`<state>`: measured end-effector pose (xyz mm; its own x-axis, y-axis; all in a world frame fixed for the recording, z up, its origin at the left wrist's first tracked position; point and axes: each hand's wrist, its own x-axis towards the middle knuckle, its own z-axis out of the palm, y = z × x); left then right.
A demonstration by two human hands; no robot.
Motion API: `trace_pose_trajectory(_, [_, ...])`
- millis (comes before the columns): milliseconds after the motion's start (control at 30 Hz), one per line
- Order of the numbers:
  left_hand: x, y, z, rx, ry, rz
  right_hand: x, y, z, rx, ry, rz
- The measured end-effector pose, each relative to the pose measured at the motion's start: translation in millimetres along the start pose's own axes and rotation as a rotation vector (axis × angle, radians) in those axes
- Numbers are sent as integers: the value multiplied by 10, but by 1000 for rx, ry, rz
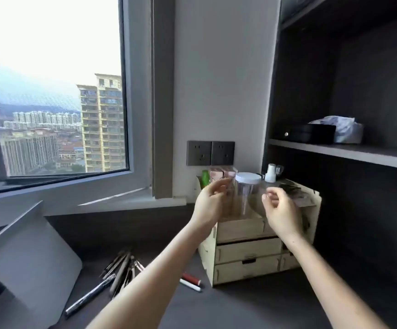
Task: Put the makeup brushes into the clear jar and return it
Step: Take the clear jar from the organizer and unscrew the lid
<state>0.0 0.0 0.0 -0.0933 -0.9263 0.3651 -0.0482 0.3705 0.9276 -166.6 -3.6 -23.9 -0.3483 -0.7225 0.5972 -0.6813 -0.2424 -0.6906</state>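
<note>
Hands flank the jar (247, 195), one on each side, neither touching it as far as the view shows. The left hand (210, 205) is raised just left of the jar, palm turned inward, its fingers (219, 185) loosely curled and apart with nothing between them. The right hand (279, 210) hovers just right of the jar, its fingers (270, 198) bent and bunched loosely toward the thumb, holding nothing. The jar stands upright in the top of a pale wooden organizer (252, 252), its white lid (248, 178) on; its clear wall is blurred and I cannot tell what is inside. Behind it in the organizer are pink boxes (223, 173), a green bottle (205, 178) and a white bottle (270, 173). The organizer sits on a dark desk (252, 309) in the corner, under two grey wall sockets (210, 153). Brushes (121, 269) lie in a loose heap on the desk, well left of the organizer and below the left forearm, with a long black pen-like item (90, 294) beside them. A red tube (191, 278) and a white one (190, 285) lie near the organizer's lower left corner. A grey stand (31, 269) leans at the left.
</note>
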Motion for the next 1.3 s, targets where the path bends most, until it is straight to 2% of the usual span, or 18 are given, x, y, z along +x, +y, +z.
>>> trace_pose_trajectory(233, [268,-129,390,45,-66,-91,150,139,268,-143,-80,40])
trace_pose_trajectory(400, [364,-257,398,58,-81,-85,164,172,352,-39,-74,61])
trace_pose_trajectory(567, [311,-79,308,-64,-121,80,145,-6,214,111,34,-37])
trace_pose_trajectory(700, [173,94,84,79,-19,336,-18,-385,46,323,36,-144])
trace_pose_trajectory(833, [-144,132,-289,267,62,482,-408,-743,26,524,-95,-160])
trace_pose_trajectory(1067, [-866,-400,-961,704,295,528,-1221,-934,447,766,-403,41])
trace_pose_trajectory(1167, [-1128,-684,-1272,821,353,508,-1444,-1019,581,729,-585,175])
trace_pose_trajectory(1233, [-1296,-835,-1464,996,343,551,-1478,-1053,660,649,-654,221])
trace_pose_trajectory(1300, [-1453,-922,-1604,1163,303,592,-1491,-1091,716,451,-723,140])
